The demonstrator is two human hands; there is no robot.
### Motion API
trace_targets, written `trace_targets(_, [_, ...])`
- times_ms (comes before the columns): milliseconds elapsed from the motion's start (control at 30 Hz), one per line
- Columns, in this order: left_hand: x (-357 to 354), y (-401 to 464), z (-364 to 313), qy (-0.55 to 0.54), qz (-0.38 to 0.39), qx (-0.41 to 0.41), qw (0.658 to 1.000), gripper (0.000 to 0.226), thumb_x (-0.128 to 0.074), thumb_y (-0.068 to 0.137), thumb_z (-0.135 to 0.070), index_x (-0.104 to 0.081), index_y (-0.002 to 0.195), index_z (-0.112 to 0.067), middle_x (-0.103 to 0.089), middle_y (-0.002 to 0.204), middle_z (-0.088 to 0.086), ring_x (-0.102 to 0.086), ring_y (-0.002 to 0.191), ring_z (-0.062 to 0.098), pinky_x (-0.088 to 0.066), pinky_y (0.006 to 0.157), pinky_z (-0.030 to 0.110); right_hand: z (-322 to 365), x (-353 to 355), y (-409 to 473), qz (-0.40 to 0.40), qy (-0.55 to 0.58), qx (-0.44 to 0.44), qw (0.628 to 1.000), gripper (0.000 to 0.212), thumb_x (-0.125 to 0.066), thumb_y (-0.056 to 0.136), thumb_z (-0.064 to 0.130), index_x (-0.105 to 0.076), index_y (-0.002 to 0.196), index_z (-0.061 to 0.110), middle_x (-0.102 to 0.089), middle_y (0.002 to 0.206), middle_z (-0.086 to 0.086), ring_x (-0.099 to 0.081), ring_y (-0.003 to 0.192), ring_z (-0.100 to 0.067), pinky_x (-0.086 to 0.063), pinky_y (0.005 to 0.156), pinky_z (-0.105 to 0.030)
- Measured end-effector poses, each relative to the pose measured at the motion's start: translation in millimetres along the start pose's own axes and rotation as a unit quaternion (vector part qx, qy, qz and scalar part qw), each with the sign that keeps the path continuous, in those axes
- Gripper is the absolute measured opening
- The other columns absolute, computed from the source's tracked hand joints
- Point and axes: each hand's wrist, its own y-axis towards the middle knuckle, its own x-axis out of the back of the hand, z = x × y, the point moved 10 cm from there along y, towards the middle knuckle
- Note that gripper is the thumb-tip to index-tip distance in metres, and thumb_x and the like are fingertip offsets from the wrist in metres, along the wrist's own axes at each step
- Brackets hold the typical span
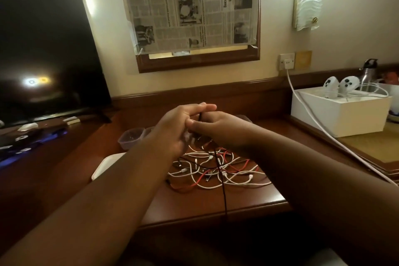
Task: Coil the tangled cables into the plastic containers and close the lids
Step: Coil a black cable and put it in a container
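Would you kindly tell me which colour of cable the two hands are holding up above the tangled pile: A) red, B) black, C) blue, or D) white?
B: the black cable runs up from the desk edge, over the tangle of white and red cables, into the fingers of the left hand and right hand.

Both arms out fwd, left hand (172, 127) & right hand (218, 127) touching, fingers curled, prob. pinching sth.

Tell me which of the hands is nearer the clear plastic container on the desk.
Left. The left hand is just right of the clear plastic container, nearly over it; the right hand lies farther right, beyond the left.
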Motion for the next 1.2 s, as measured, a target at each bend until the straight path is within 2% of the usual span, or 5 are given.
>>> trace_targets(467, [-4.8,20.3,48.6,-0.109,0.015,-0.04,0.993,0.022,-0.042,0.102,-0.013,-0.063,0.1,-0.019,-0.05,0.062,-0.001,-0.038,0.047,0.008,-0.027,0.046,0.022,-15.8,23.0,39.2,-0.028,0.535,-0.005,0.844,0.035,-0.035,0.104,0.028,-0.054,0.078,0.013,-0.048,0.063,0.0,-0.049,0.055,-0.014,-0.043,0.055,-0.025])
trace_targets(733, [26.6,23.4,19.5,0.374,-0.026,-0.171,0.911,0.016,-0.057,0.099,-0.025,-0.07,0.089,-0.025,-0.067,0.067,-0.002,-0.059,0.061,0.025,-0.047,0.059,0.039,-46.6,77.3,53.0,-0.148,-0.288,0.028,0.946,0.015,-0.047,0.103,0.024,-0.062,0.099,0.022,-0.063,0.087,0.004,-0.062,0.074,-0.01,-0.051,0.062,-0.022])
trace_targets(1000, [44.9,59.3,62.0,0.101,-0.067,-0.087,0.989,0.018,-0.057,0.097,-0.024,-0.072,0.091,-0.016,-0.044,0.049,-0.007,-0.038,0.043,0.008,-0.028,0.044,0.021,-79.3,-7.2,39.5,0.145,0.453,-0.091,0.875,0.041,-0.034,0.101,0.036,-0.052,0.072,0.013,-0.029,0.048,0.006,-0.019,0.038,-0.008,-0.018,0.036,-0.02])
trace_targets(1100, [20.6,55.8,95.3,0.029,-0.042,-0.042,0.998,0.023,-0.056,0.098,-0.024,-0.071,0.081,-0.022,-0.042,0.051,-0.003,-0.032,0.042,0.008,-0.023,0.042,0.022,-66.4,11.5,53.1,0.051,0.627,-0.012,0.777,0.029,-0.035,0.103,0.026,-0.057,0.096,0.009,-0.04,0.057,0.005,-0.035,0.044,-0.007,-0.03,0.046,-0.021])
trace_targets(1200, [1.9,47.1,89.1,0.184,0.005,-0.076,0.98,0.021,-0.054,0.1,-0.024,-0.074,0.092,-0.027,-0.054,0.049,-0.017,-0.044,0.042,-0.001,-0.032,0.044,0.013,-72.5,65.4,51.9,-0.153,0.418,0.105,0.889,0.027,-0.035,0.106,0.02,-0.059,0.11,0.01,-0.058,0.077,-0.002,-0.056,0.067,-0.014,-0.049,0.065,-0.028])
